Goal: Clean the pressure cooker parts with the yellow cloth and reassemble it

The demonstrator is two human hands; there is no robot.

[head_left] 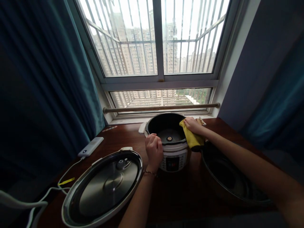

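Cooker [174, 155] (white body, dark int.) is set upright on the brown table [127, 136], approx. mid-table, just below the window [159, 47]; control panel [172, 164] is turned to the near side. Yellow cloth [193, 138] is grasped in R hand [193, 125], fingers bent over it, & is held at the R side of the cooker's rim, w/ its lower part hung down b/w cooker & dark pot [220, 174]. L hand [154, 148] is placed at the near L part of the rim, fingers curled tight; whether the rim itself is gripped can't be told, as fingertips are hidden. A small round part [169, 138] is seen at the cooker's bottom. Lid [109, 186] is laid inner side up on the L, next to L forearm [140, 196]. Dark pot is set on the R, partly blocked by R forearm [242, 161]. Far L, a white device [91, 146] is joined to a white cable [74, 164], w/ a yellow strip [66, 181] laid by the latter. Low window area is crossed by a rod [161, 108].
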